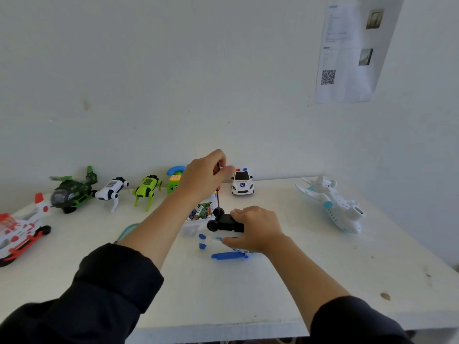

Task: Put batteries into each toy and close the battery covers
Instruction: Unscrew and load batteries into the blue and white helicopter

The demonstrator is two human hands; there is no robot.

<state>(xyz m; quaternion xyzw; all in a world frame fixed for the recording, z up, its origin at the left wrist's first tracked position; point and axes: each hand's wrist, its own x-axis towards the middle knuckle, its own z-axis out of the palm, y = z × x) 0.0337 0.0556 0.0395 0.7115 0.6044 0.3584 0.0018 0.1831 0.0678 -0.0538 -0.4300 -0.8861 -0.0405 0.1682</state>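
Dark sleeves (pixel 111 289) lowest in frame. Right hand (pixel 257 228) curls over an upturned blue-and-white toy (pixel 228 224) at desk (pixel 323 269) centre, black underside and wheels up. Left hand (pixel 203 178) above it, pinching a red-handled screwdriver (pixel 218 192), shaft pointing down to the underside. Battery box (pixel 202 212) just behind, partly hidden by the left forearm. Battery cover not discernible.

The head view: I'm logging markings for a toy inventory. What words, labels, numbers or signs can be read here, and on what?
"POLICE", small and only just legible, on the hood of the white police car, above a shield badge.
Paper sheet on the wall: a QR code and lines of print, too small and blurred to read.
Batteries in the clear box: labels too small to read.
Other toys: no text legible.
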